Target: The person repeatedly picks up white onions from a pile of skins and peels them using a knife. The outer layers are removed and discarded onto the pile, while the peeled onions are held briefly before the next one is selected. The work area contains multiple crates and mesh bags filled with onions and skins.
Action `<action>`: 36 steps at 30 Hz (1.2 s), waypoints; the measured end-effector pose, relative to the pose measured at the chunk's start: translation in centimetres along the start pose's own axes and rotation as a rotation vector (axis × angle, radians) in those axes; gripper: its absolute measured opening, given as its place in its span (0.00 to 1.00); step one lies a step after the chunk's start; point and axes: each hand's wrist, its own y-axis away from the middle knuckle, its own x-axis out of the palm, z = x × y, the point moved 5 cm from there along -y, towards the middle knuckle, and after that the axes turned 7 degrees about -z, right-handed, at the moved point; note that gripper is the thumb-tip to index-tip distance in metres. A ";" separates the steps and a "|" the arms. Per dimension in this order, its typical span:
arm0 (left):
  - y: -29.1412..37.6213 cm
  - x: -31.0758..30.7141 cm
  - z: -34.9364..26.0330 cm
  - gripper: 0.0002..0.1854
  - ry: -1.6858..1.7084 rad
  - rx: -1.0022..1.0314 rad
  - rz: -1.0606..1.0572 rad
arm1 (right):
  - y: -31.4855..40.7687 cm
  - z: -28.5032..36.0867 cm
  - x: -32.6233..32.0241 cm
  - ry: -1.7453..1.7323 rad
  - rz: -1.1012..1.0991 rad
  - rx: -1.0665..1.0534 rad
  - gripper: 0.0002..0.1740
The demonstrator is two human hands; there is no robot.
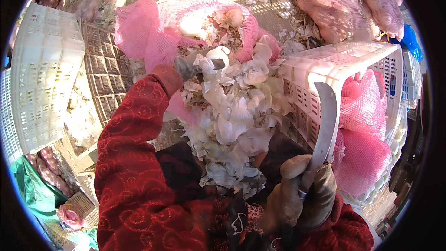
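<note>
My gloved left hand (191, 66) is at the opening of a pink mesh sack (150, 31), its fingers around a white bulb (219, 55) with loose papery skin, which looks like an onion or garlic. In my gloved right hand (299, 191), low on the right, is a knife with a curved metal blade (325, 122) pointing up. Between the two hands lies a heap of pale papery skins (237, 122), with a few whitish bulbs among them. Another bulb (234, 17) lies in the sack.
To the right, a white plastic crate (366, 54) lies tipped, with pink mesh (366, 146) in and over it. White crates (48, 76) stand at the left beside a brown lattice crate (104, 73). Filled pink mesh sacks (320, 3) lie at the top; skins litter the ground.
</note>
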 end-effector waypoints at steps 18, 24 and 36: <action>15.3 5.1 -24.6 0.40 0.483 0.421 -0.216 | 0.1 -0.7 1.0 -0.280 0.344 0.187 0.25; 17.9 10.4 -28.5 0.46 -0.036 0.720 -0.479 | 0.3 -0.2 -0.5 0.191 0.197 -0.241 0.17; 17.8 8.1 -25.2 0.22 0.525 0.657 -0.296 | 1.5 1.6 0.4 0.397 0.139 -0.414 0.20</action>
